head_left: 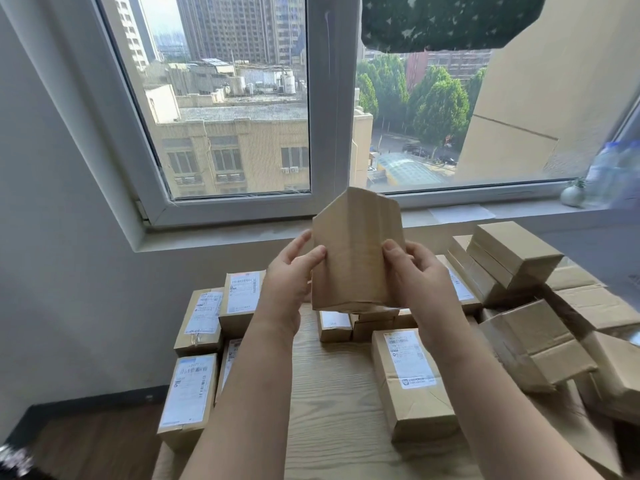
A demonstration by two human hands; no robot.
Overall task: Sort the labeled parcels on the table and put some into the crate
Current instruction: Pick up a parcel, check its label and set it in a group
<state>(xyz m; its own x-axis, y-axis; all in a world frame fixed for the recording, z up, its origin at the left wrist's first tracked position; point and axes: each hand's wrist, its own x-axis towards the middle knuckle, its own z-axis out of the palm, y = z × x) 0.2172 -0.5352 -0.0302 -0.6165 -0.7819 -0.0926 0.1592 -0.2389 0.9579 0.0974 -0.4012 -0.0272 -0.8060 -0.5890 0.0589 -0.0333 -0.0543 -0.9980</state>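
I hold a brown cardboard parcel [356,251] upright above the table, with no label on the faces turned to me. My left hand [291,275] grips its left edge and my right hand [415,271] grips its right edge, thumbs on the front. Below lie labeled parcels: several along the table's left edge [188,393], one to the right of centre [410,379]. A heap of brown parcels without visible labels [512,261] fills the right side. No crate is in view.
The pale wooden table [332,393] stands against a wall under a large window [242,98]. The sill holds a paper sheet [462,213], a small round vase [573,195] and plastic bottles [613,174]. Dark wood floor [86,441] lies at the left.
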